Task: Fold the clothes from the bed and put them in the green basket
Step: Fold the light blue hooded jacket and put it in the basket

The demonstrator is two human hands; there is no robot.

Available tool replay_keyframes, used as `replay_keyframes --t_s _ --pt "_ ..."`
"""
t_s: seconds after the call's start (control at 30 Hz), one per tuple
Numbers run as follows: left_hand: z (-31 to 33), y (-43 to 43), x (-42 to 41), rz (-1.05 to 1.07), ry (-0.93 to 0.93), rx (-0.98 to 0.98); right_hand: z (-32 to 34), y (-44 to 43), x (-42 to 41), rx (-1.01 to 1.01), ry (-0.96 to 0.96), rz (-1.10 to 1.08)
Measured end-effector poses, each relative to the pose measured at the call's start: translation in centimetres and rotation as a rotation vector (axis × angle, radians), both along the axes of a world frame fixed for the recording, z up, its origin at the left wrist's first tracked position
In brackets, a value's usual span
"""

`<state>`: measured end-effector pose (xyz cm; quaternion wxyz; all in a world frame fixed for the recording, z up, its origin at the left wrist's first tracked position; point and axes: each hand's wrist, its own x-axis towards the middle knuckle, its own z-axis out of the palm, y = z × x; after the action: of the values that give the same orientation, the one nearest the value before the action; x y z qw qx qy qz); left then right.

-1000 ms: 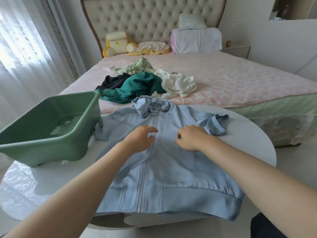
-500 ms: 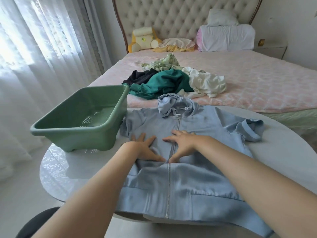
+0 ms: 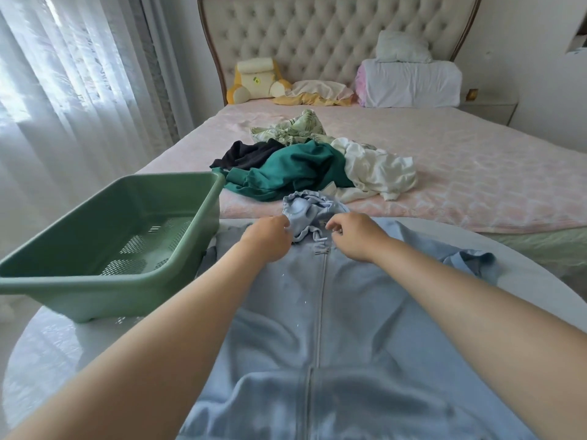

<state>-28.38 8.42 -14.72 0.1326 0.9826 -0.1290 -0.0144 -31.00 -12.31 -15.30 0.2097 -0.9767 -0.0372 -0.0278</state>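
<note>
Listener: Hands first; where are they, and why there?

Describer: Both reach forward to the neck of a pale blue jacket [image 3: 317, 328]; the left hand [image 3: 268, 238] sits at the left of the bunched hood [image 3: 305, 211], fingers curled into the hood's edge; the right hand [image 3: 355, 238] sits just right of the zip's top, fingers curled and turned down, seemingly pinching cloth at the collar; the tips are hidden, so that pinch is a judgement. The hood is crumpled in a heap; probably it needs pulling flat before any fold.

Listener: Jacket next; where does it lie, and how does it look?

Describer: Front up on a round white table [image 3: 47, 350]; zip [image 3: 320, 306] closed and running straight toward the viewer, hem nearest; the fabric looks soft and thick, mostly smooth across the chest; the sleeve [image 3: 476, 262] on the viewer's right is doubled up near the table's edge.

Listener: Basket?

Describer: The green basket [image 3: 79, 296] stands on the table just left of the jacket, its perforated floor bare; likely kept close so folded pieces go straight in.

Listener: Other clothes?

Describer: A loose heap on the pink bed [image 3: 476, 173] beyond the table; a black garment [image 3: 244, 152], a teal one [image 3: 295, 173], a white one [image 3: 374, 173], a leaf-print one [image 3: 295, 128]; all unfolded, so the task looks barely begun.
</note>
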Motion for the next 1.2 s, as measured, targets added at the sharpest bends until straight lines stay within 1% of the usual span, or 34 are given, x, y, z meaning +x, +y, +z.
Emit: replay_keyframes --t_s 0.07,0.17,0.33,0.4,0.47,0.53,0.6,0.7,0.8,0.87,0.93,1.0,1.07,1.13,1.2 --pt "-0.6 -0.8 2.3 0.001 -0.036 -0.092 0.0 -1.2 2.1 0.027 -0.028 -0.043" --pt "-1.2 -2.0 5.4 0.023 -0.072 -0.175 -0.4 -2.5 5.3 0.036 -0.077 -0.088" --pt "-1.6 -3.5 9.6 0.188 0.081 -0.213 -1.2 -2.7 10.1 0.074 -0.137 -0.09" --pt "-2.3 -3.7 11.1 0.237 0.108 -0.283 -1.6 -2.3 11.4 0.098 -0.132 -0.093" --pt "-3.1 -3.7 12.2 0.306 0.129 -0.392 -2.2 -1.8 12.2 0.116 -0.083 -0.118" --pt "-3.7 -3.5 12.8 0.349 0.145 -0.435 -3.0 -1.6 12.7 0.114 -0.022 -0.137" --pt "-3.8 -3.4 13.1 0.333 0.157 -0.514 -3.6 -1.4 12.8 0.097 0.033 -0.147" --pt "-2.1 -3.2 12.6 0.259 0.161 -0.721 -3.6 -1.4 12.6 0.02 0.072 -0.147" --pt "0.9 -3.0 11.0 0.165 0.095 -0.916 -2.7 -1.6 11.7 -0.001 0.012 -0.153" --pt "2.6 -2.7 9.5 0.122 0.025 -0.991 -1.7 -2.0 10.7 0.047 -0.057 -0.171" --pt "3.5 -2.2 7.7 0.059 -0.035 -0.918 -0.3 -2.4 8.9 0.114 -0.079 -0.159" --pt "3.4 -1.4 5.4 -0.038 -0.02 -0.788 0.8 -2.6 6.5 0.149 -0.051 -0.134" --pt "2.5 -0.5 3.2 -0.145 0.042 -0.642 1.2 -2.6 3.8 0.119 -0.085 -0.151" --pt "1.0 0.5 1.0 -0.246 0.071 -0.435 1.0 -2.6 1.4 0.062 -0.166 -0.172" --pt "-0.4 1.2 -1.1 -0.307 0.076 -0.285 0.6 -2.6 -1.1 -0.018 -0.193 -0.137"
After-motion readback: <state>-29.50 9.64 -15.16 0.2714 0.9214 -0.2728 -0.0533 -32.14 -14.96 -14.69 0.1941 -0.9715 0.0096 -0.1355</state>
